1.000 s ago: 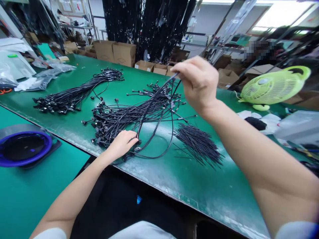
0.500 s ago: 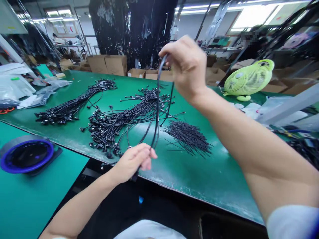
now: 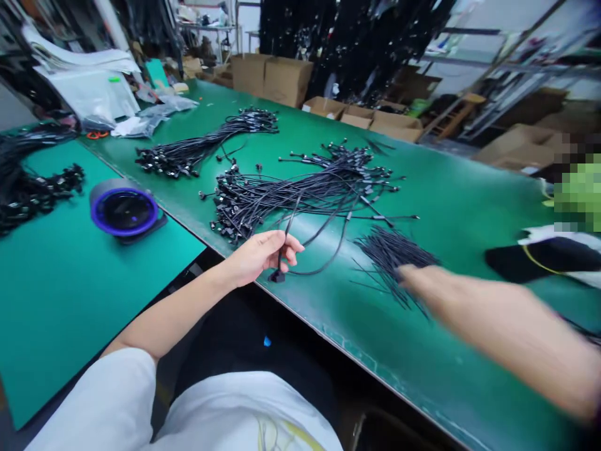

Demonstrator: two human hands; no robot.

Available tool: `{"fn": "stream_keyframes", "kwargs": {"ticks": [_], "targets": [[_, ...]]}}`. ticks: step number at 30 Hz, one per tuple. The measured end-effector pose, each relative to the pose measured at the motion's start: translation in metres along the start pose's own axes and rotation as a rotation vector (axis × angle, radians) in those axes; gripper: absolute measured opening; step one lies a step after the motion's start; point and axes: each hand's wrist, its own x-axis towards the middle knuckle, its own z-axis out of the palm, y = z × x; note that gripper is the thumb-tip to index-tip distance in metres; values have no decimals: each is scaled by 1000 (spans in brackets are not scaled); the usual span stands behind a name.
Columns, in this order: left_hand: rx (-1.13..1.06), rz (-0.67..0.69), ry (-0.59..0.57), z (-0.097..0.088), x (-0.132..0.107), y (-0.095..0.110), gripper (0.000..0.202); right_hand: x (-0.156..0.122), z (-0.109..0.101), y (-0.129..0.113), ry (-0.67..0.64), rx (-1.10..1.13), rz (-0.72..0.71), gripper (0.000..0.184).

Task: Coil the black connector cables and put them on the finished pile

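Here the left grip (image 3: 260, 255) clamps a black cable (image 3: 282, 250); the blurred right grip (image 3: 422, 282), at a thin black wire pile (image 3: 387, 254), is unclear.

The long green surface (image 3: 451, 188) runs from 10 o'clock toward 4 o'clock. It carries a bundle of black cables (image 3: 206, 144) at 11 o'clock, a big tangle (image 3: 300, 200) at 12 o'clock, thin black wires (image 3: 394, 257) at 2 o'clock and plastic bags (image 3: 154, 116) farther off. The teal surface (image 3: 70, 313) at 9 o'clock holds more cables (image 3: 32, 188) and a round blue-rimmed dish (image 3: 123, 212).
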Motion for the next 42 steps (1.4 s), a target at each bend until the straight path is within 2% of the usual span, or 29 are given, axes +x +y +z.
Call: {"fn": "stream_keyframes", "kwargs": {"ticks": [1, 3, 4, 6, 8, 11, 13, 15, 17, 20, 22, 25, 29, 32, 35, 39, 42], "targets": [[77, 25, 0, 9, 2, -7, 45, -6, 10, -30, -92, -89, -148, 27], [285, 73, -46, 26, 3, -15, 42, -4, 19, -79, -205, -207, -246, 25], [401, 113, -86, 33, 2, -16, 39, 1, 20, -94, -207, -243, -254, 26], [611, 208, -168, 44, -1, -16, 34, 14, 15, -104, -151, -270, -219, 28], [768, 252, -208, 50, -5, -14, 31, 25, 8, -97, -99, -259, -172, 30], [833, 101, -251, 49, -11, -14, 35, 34, 2, -72, -86, -235, -110, 31], [737, -44, -311, 38, -16, -14, 34, 36, 1, -50, -47, -241, -49, 34], [500, -168, -338, 21, -20, -11, 34, 34, 2, -23, 16, -241, 30, 36], [153, -211, -239, 1, -24, -2, 33, 24, 6, 5, 58, -201, 92, 37], [-308, -72, 90, -22, -26, 19, 29, 4, 20, 29, 54, -94, 103, 35], [-413, 2, 208, -27, -25, 30, 28, -8, 31, 27, 74, -69, 76, 29], [-376, -68, 197, -24, -14, 30, 28, -18, 35, 5, 158, -103, 4, 20], [-344, -119, 201, -18, 3, 11, 28, -19, 23, -22, 247, -101, -21, 17], [-334, -122, 199, -16, 9, 4, 25, -19, 18, -23, 261, -64, 14, 17], [-323, -124, 184, -14, 9, 5, 25, -22, 21, -15, 247, -79, 12, 18], [-355, -84, 146, -13, 7, 8, 31, -23, 33, -10, 235, -247, 33, 24], [-251, -50, 118, -5, 9, 0, 28, -19, 46, -24, 233, -425, 12, 25]]}}
